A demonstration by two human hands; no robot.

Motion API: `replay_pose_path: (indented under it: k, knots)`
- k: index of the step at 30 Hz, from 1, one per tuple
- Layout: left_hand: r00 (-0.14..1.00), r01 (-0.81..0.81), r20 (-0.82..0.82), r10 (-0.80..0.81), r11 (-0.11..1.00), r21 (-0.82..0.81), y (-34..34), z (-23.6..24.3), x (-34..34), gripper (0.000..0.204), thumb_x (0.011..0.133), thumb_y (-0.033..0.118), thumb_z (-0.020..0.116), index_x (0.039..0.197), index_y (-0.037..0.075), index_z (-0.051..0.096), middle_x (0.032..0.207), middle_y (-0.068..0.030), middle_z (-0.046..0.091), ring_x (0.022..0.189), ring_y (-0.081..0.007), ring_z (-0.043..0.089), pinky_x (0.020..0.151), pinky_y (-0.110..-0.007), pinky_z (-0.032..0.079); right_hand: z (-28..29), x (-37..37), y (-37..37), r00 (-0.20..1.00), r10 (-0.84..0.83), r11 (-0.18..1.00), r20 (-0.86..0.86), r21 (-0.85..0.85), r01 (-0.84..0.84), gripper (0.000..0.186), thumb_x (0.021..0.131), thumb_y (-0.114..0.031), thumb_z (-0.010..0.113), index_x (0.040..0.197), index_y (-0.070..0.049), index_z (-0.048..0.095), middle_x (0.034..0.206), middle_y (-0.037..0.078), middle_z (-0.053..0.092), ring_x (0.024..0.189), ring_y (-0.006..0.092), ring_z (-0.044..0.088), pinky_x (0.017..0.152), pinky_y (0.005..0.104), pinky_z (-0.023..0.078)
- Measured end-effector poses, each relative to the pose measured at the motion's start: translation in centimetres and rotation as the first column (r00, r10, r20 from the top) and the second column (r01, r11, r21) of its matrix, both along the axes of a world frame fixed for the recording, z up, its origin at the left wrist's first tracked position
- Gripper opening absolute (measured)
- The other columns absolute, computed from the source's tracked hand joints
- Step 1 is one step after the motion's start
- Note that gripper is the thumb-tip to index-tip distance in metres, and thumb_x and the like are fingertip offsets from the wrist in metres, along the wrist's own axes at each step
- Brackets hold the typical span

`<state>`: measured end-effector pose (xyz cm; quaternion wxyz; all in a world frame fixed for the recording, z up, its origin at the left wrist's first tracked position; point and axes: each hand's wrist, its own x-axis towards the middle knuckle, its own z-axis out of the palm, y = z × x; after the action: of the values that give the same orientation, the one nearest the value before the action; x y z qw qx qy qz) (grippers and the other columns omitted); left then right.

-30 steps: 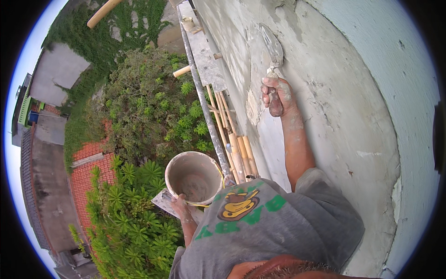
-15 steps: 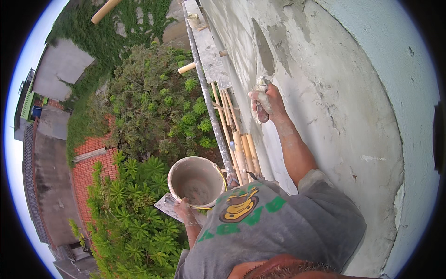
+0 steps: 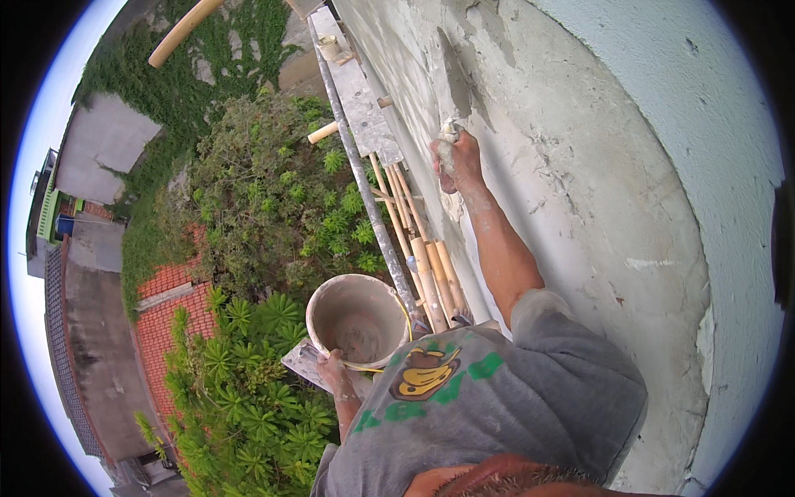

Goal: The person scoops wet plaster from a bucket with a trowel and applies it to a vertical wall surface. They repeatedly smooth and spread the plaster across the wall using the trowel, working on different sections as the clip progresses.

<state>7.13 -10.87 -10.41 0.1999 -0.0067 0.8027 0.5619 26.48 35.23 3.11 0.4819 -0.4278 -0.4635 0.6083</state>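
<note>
My right hand [image 3: 458,161] is closed around the brown handle of a trowel [image 3: 447,182], held against the grey plastered wall [image 3: 571,207]. Pale wet plaster coats the fingers and the tool's upper end; its blade is mostly hidden. Above the hand, a darker grey streak runs up the wall. Low on the left, my left hand [image 3: 335,373] grips the near rim of a plaster-stained bucket [image 3: 360,319], tilted so that its inside shows with grey residue at the bottom. A flat, smeared board [image 3: 305,363] sticks out beside that hand; how it is held is hidden.
A narrow scaffold plank [image 3: 364,112] runs along the wall, carrying a small pale tub [image 3: 329,47]. Beside it are a metal rail [image 3: 352,157] and bamboo poles [image 3: 431,282]. Beyond the rail, bushes [image 3: 257,190] and a red tiled roof [image 3: 178,319] lie far below.
The whole view has shifted slightly. In the picture my right hand with the trowel sits a little higher and further left, and the bucket slightly further right. Both grips are unchanged.
</note>
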Motion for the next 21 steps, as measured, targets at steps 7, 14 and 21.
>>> replay_pose_path:
  k: [7,14,21]
  knots:
    - [0.997,0.071,-0.043,-0.068,0.995,0.076,-1.1,0.4,0.0,0.027,0.068,0.008,0.063,0.092,-0.004,0.063,0.082,-0.0064,0.063,0.069,-0.0167,0.057,0.067,-0.031,0.047,0.4,3.5,-3.1,0.996,0.086,0.992,0.015,-0.092,-0.085,0.024,0.076,-0.014,0.064,0.094,-0.002,0.054,0.056,0.003,0.054,0.042,0.0124,0.05,0.04,0.028,0.041]
    - [0.999,-0.032,0.005,0.032,0.998,-0.061,-1.5,-1.4,-0.5,0.032,0.067,0.009,0.064,0.095,-0.007,0.063,0.084,-0.0079,0.063,0.069,-0.0171,0.057,0.065,-0.031,0.047,0.3,6.8,-3.9,0.976,0.174,0.981,-0.133,-0.06,-0.183,0.026,0.076,-0.016,0.071,0.09,-0.002,0.054,0.061,0.005,0.056,0.045,0.0123,0.052,0.04,0.0281,0.042]
    - [0.997,-0.058,0.04,0.058,0.998,-0.003,-2.6,-3.3,-1.1,0.036,0.067,0.007,0.063,0.1,-0.008,0.062,0.086,-0.0096,0.064,0.07,-0.0186,0.058,0.064,-0.032,0.047,1.0,7.7,-6.6,0.962,0.15,0.985,-0.229,-0.045,-0.165,0.017,0.077,-0.012,0.068,0.083,-0.005,0.054,0.063,0.006,0.057,0.044,0.016,0.056,0.041,0.0295,0.048]
